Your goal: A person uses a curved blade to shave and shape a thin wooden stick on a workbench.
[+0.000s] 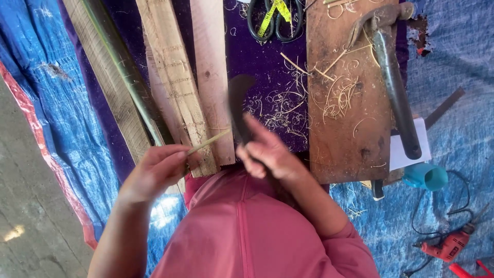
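Step in hand: shaving a thin bamboo strip [208, 140]. Your left hand [154, 172] pinches its near end, fingers closed on it; the strip angles up over the wooden planks [175, 77]. Your right hand [267, 154] is wrapped around the handle of a dark curved knife [239, 100], blade apparently just beside the strip's tip, though motion blur hides contact. Next move likely calls for a steady, shallow blade angle.

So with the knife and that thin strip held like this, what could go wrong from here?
1. The left hand pinches the thin bamboo strip close to the dark curved knife in the right hand; a slip could cut fingers.
2. The work happens just above the lap, so a slipped blade might reach the pink clothing.
3. Curled shavings litter the purple cloth and may hide offcuts.
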